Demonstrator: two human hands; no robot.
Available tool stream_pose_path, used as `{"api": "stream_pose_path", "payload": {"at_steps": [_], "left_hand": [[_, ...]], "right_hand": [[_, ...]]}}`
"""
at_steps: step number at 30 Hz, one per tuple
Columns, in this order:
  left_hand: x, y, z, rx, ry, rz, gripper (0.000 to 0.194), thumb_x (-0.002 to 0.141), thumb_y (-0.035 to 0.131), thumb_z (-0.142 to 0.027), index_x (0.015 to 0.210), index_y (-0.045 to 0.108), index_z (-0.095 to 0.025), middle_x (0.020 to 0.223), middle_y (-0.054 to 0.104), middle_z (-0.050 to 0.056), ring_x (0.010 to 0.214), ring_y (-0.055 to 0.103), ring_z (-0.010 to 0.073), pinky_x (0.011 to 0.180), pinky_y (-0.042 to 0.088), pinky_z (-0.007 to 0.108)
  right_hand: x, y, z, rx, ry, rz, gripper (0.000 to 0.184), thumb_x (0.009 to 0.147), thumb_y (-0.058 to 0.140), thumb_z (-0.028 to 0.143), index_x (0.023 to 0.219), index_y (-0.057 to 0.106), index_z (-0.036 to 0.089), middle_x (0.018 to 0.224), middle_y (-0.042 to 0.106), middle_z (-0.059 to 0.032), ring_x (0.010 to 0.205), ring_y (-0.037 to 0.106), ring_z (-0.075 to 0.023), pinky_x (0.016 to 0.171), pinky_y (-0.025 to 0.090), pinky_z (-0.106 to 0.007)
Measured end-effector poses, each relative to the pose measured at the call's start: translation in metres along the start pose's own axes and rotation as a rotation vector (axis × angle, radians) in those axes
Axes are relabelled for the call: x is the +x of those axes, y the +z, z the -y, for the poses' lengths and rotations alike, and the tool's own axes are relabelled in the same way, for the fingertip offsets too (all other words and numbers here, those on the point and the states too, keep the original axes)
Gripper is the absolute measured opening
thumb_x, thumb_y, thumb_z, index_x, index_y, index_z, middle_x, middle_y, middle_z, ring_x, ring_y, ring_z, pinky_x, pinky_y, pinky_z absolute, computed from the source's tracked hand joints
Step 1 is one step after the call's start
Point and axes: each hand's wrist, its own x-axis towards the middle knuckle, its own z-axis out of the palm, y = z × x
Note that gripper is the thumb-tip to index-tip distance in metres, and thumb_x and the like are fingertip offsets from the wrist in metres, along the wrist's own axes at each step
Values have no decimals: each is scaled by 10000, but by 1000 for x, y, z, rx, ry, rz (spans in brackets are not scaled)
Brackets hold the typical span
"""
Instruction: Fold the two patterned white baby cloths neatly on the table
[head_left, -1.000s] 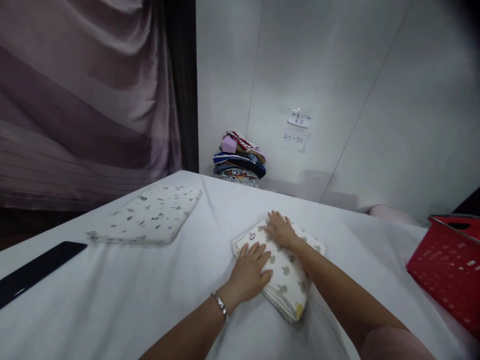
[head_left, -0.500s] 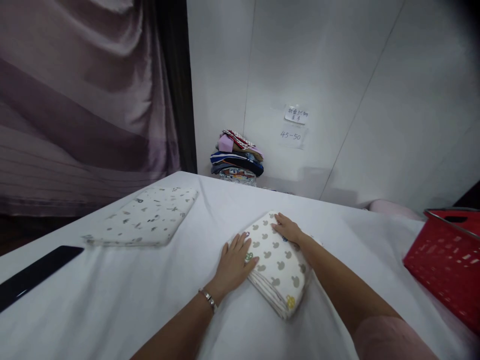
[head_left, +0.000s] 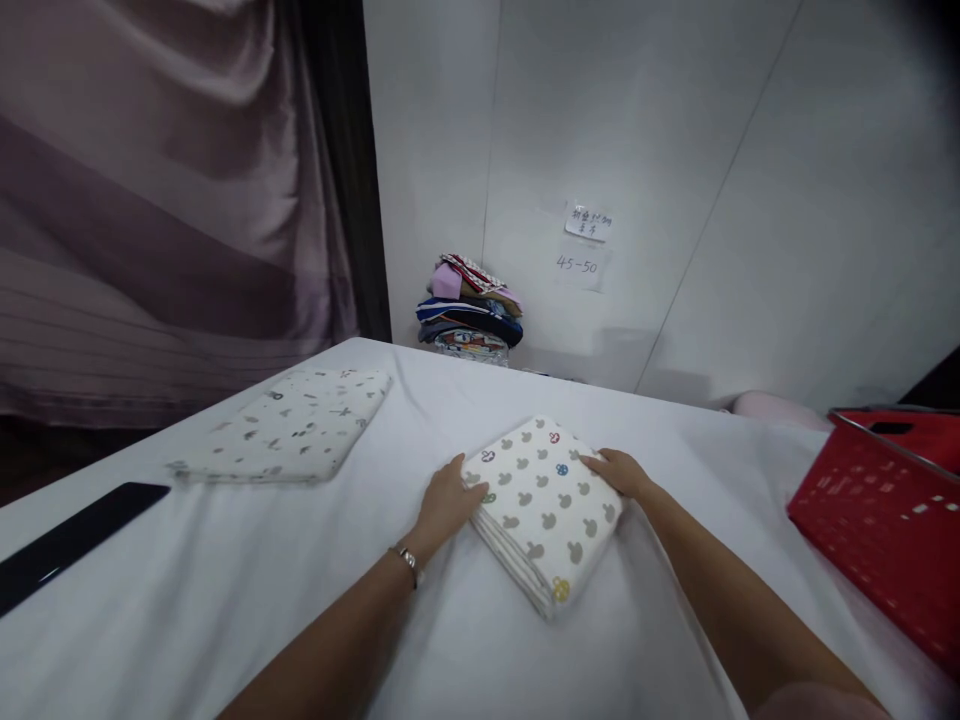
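A folded white cloth with a grey mushroom print (head_left: 541, 500) lies on the white-covered table (head_left: 300, 580), its layers showing along the near left edge. My left hand (head_left: 448, 500), with a silver bracelet at the wrist, grips its left edge, thumb on top and fingers at the side. On the opposite edge my right hand (head_left: 619, 472) holds the cloth the same way, with its fingertips partly hidden. Further left lies another folded white cloth with grey motifs (head_left: 292, 425), out of reach of both hands.
A red plastic basket (head_left: 877, 510) with a metal handle stands at the right. A black flat object (head_left: 71, 540) rests at the left edge. Behind the table are a stack of folded fabrics (head_left: 471, 310) and a wall with paper notes (head_left: 581, 265). A mauve curtain (head_left: 172, 200) hangs at left.
Both hands have slid off the cloth's top to its opposite edges and now grip it there. More of its print shows. The cloth has shifted slightly left in view.
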Motion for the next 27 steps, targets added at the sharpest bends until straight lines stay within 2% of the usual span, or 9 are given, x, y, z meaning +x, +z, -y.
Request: {"api": "stream_pose_path", "payload": {"at_steps": [5, 11, 13, 16, 18, 20, 22, 24, 27], "left_hand": [[36, -1, -9, -158, 25, 49, 650, 649, 627, -172, 1273, 446, -149, 1333, 466, 112, 1203, 437, 228, 1003, 324, 301], [48, 0, -4, -314, -38, 51, 640, 680, 658, -248, 1267, 439, -121, 1245, 542, 126, 1072, 545, 196, 871, 422, 246], [42, -1, 2, -356, -66, 5, 601, 724, 630, -303, 1263, 434, -122, 1252, 529, 134, 1039, 559, 181, 829, 438, 234], [28, -7, 9, -384, -103, -73, 475, 765, 579, -343, 1182, 489, -135, 1174, 567, 119, 965, 576, 173, 753, 453, 235], [15, -11, 12, -393, -105, -76, 332, 770, 557, -333, 1043, 559, -145, 1018, 625, 84, 846, 597, 155, 682, 455, 228], [1, -13, 13, -400, -90, -33, 207, 766, 542, -326, 861, 595, -150, 821, 640, 39, 685, 590, 127, 604, 443, 216], [-10, -12, 13, -399, -73, 15, 196, 762, 528, -336, 717, 583, -153, 669, 604, 1, 561, 547, 103, 550, 420, 212], [-15, -9, 10, -382, -62, 42, 243, 756, 526, -369, 647, 566, -156, 593, 565, -22, 511, 508, 96, 525, 395, 216], [-15, -5, 6, -333, -58, 49, 322, 730, 548, -450, 595, 556, -158, 541, 527, -30, 514, 479, 107, 507, 352, 226]], "right_hand": [[-30, 10, -5, -7, 86, -51, 663, 819, 315, 644, 1084, 610, 113, 1094, 628, -168, 1006, 577, -294, 821, 412, -355], [-71, 17, -18, -49, 152, -26, 678, 829, 265, 651, 1122, 580, 127, 1077, 623, -172, 1001, 573, -306, 825, 419, -396], [-76, 15, -16, -92, 114, -92, 653, 845, 286, 607, 1212, 521, 121, 1145, 585, -175, 1058, 538, -312, 855, 414, -412], [-85, 17, 1, -110, -136, -290, 579, 872, 327, 493, 1290, 448, 111, 1259, 504, -168, 1166, 454, -295, 945, 372, -414], [-97, 23, 22, -39, -361, -347, 514, 881, 344, 448, 1271, 473, 139, 1283, 492, -140, 1194, 428, -269, 993, 341, -406], [-115, 32, 49, 59, -568, -291, 456, 886, 374, 435, 1244, 500, 183, 1269, 510, -113, 1184, 439, -248, 995, 353, -403], [-135, 43, 73, 113, -740, -201, 411, 880, 427, 419, 1223, 517, 211, 1228, 533, -100, 1136, 473, -232, 954, 396, -393], [-153, 52, 92, 112, -829, -178, 382, 857, 492, 404, 1187, 542, 218, 1151, 561, -101, 1053, 510, -229, 893, 432, -388], [-167, 61, 106, 53, -834, -228, 396, 811, 567, 409, 1146, 558, 198, 1025, 572, -105, 924, 526, -236, 788, 453, -391]]}}
